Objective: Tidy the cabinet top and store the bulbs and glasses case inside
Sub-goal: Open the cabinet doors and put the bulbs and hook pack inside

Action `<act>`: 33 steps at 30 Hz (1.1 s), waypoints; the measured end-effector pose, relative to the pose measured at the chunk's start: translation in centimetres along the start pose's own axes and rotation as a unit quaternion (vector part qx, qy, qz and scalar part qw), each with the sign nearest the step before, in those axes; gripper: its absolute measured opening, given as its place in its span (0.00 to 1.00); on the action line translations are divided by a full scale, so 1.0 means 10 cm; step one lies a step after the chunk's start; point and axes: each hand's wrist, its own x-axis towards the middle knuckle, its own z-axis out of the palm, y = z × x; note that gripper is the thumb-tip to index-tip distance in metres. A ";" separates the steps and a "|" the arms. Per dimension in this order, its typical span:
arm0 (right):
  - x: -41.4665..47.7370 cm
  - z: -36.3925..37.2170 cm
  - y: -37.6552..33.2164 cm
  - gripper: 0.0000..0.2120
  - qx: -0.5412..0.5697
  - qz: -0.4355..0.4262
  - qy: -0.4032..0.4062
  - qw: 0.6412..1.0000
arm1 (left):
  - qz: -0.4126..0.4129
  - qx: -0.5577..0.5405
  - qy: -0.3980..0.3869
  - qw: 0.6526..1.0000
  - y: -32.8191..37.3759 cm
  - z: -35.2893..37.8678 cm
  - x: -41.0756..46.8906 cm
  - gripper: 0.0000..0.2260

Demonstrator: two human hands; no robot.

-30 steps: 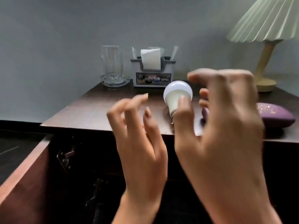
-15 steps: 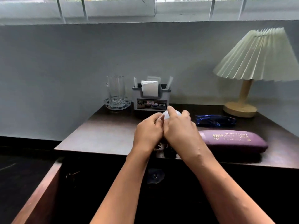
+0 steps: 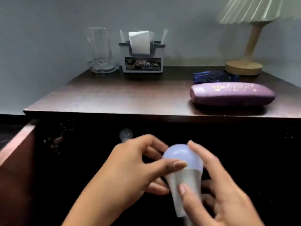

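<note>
A white bulb [image 3: 182, 167] hangs below the cabinet's front edge, before the dark open inside. My left hand [image 3: 130, 165] has its thumb and fingers on the bulb's dome. My right hand [image 3: 216, 188] grips the bulb's neck and far side. A second bulb [image 3: 125, 134] lies dimly inside the cabinet, behind my left hand. The purple glasses case [image 3: 231, 95] rests on the cabinet top [image 3: 122, 93] at the right.
A glass [image 3: 99, 46] in a glass dish, a tissue holder [image 3: 142, 57] and a lamp [image 3: 244, 67] stand along the back wall. A blue item [image 3: 213, 76] lies behind the case. The open cabinet door [image 3: 16, 157] juts out at the left.
Both hands have lifted the bulb off the cabinet top and brought it down in front of the open cabinet. The view has tilted down and moved closer.
</note>
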 end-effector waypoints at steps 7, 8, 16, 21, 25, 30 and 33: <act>0.46 0.40 0.68 0.33 0.000 0.028 0.056 0.998 | 0.073 0.055 0.177 0.980 -0.87 0.37 0.63 0.08; 0.58 0.44 0.73 0.30 -0.014 0.026 0.059 0.998 | 0.105 0.096 0.200 0.969 -0.90 0.41 0.73 0.10; 1.22 0.64 0.97 0.24 -0.057 0.061 0.078 0.993 | 0.084 0.287 0.176 0.938 -0.80 0.36 1.46 0.16; 1.31 0.73 1.01 0.21 -0.072 0.077 0.071 0.992 | 0.055 0.327 0.147 0.932 -0.79 0.30 1.62 0.17; 1.35 0.75 1.00 0.22 -0.097 0.087 0.072 0.989 | 0.045 0.329 0.141 0.933 -0.78 0.30 1.63 0.17; 1.34 0.71 1.00 0.23 -0.106 0.093 0.066 0.988 | 0.025 0.323 0.144 0.935 -0.76 0.32 1.60 0.19; 1.29 0.68 1.00 0.25 -0.100 0.101 0.065 0.988 | 0.014 0.327 0.156 0.932 -0.73 0.35 1.56 0.19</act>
